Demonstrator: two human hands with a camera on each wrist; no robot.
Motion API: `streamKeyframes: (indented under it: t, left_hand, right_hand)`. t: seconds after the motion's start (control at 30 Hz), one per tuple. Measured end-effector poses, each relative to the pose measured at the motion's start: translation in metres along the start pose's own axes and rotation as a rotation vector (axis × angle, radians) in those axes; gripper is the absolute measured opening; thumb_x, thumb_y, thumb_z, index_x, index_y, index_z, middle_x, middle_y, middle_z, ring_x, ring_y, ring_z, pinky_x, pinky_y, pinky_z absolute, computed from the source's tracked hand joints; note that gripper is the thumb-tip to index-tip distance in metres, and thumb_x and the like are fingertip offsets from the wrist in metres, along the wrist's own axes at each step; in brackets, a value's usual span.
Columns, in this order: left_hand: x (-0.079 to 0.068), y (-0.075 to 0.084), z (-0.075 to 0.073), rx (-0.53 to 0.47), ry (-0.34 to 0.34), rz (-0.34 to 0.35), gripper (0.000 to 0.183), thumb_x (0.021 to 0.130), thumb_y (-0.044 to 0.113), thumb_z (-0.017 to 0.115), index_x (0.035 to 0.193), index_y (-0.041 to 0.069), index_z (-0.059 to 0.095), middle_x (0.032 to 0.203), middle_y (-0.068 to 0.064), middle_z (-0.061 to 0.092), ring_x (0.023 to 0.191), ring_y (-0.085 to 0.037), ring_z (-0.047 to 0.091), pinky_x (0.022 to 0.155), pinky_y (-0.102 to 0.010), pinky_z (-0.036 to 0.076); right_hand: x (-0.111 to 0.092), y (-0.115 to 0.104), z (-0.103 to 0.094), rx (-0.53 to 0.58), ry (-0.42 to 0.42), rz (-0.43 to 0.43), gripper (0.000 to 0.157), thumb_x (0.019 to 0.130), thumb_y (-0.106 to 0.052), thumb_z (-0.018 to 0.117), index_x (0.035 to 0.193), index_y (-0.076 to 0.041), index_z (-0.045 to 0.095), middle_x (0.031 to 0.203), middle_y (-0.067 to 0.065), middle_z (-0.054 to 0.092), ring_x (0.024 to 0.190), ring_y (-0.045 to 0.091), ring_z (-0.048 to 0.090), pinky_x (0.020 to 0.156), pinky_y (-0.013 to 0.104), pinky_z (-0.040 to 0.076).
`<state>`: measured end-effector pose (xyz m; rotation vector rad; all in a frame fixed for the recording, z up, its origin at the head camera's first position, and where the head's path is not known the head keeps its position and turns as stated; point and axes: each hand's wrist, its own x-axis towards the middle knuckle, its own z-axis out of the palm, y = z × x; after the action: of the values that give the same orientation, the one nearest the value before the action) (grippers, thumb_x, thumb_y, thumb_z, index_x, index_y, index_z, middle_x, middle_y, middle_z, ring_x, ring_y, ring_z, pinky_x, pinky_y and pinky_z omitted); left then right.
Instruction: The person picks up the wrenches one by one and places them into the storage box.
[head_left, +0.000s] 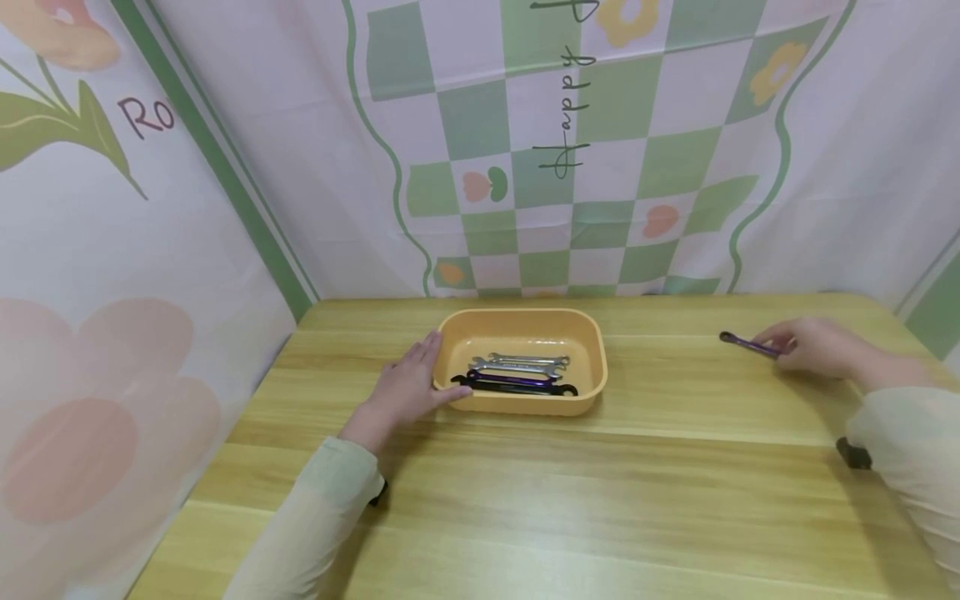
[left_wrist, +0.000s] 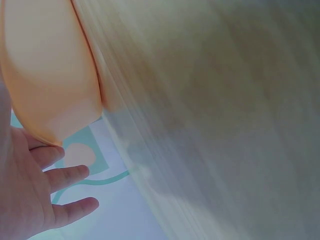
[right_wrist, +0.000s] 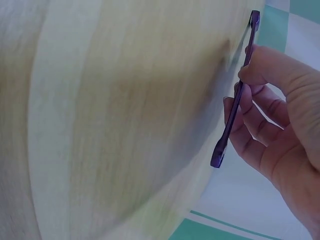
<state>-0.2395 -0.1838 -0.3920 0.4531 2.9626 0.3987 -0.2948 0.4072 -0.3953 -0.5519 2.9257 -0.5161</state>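
A purple wrench (right_wrist: 234,110) is pinched between the thumb and fingers of my right hand (head_left: 816,346), over the right side of the table. My left hand (head_left: 405,379) rests against the left end of a yellow plastic basin (head_left: 536,406), its thumb lying over the front rim. The left wrist view shows the fingers (left_wrist: 70,177) spread and nearly straight beside the basin's wall. Inside the basin lie several wrenches side by side: silver wrenches (head_left: 517,367) toward the back, another purple wrench (head_left: 513,380), and a black wrench (head_left: 517,388) along the front.
The wooden table (head_left: 525,508) extends around the basin toward me. Behind it hangs a checkered, flowered cloth (head_left: 540,225), meeting the table's back edge. A second printed cloth (head_left: 112,375) hangs along the left side.
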Motion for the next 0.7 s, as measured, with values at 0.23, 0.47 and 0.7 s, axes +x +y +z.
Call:
streamKeyframes:
  t: [0.23,0.47,0.7]
  left_hand:
    - [0.0001,0.0002,0.0003,0.002,-0.003,-0.001,0.112,0.092,0.075,0.053,0.165,0.009,0.0,0.171,-0.006,0.001,0.155,-0.036,0.015,0.117,-0.068,0.02]
    - [-0.0003,-0.0003,0.0006,-0.01,0.0,0.005,0.112,0.092,0.075,0.054,0.165,0.008,0.001,0.171,-0.008,0.002,0.155,-0.036,0.015,0.116,-0.069,0.02]
    - [0.0001,-0.0012,0.0011,-0.004,-0.005,0.004,0.113,0.092,0.077,0.052,0.165,0.01,-0.002,0.171,-0.006,0.0,0.155,-0.036,0.015,0.117,-0.069,0.02]
  right_hand:
    - [0.0,-0.0017,0.0006,0.031,-0.023,0.014,0.044,0.075,0.005,0.079,0.116,0.015,0.066,0.096,0.025,0.07,0.091,0.043,0.066,0.077,0.056,0.057]
    - [0.0011,0.0011,0.0017,0.022,-0.029,0.014,0.043,0.075,0.006,0.077,0.116,0.014,0.067,0.094,0.02,0.07,0.089,0.039,0.066,0.074,0.049,0.057]
    - [0.0015,0.0008,0.0032,0.011,-0.017,-0.005,0.041,0.076,0.007,0.075,0.116,0.012,0.068,0.094,0.017,0.07,0.087,0.035,0.066,0.075,0.052,0.057]
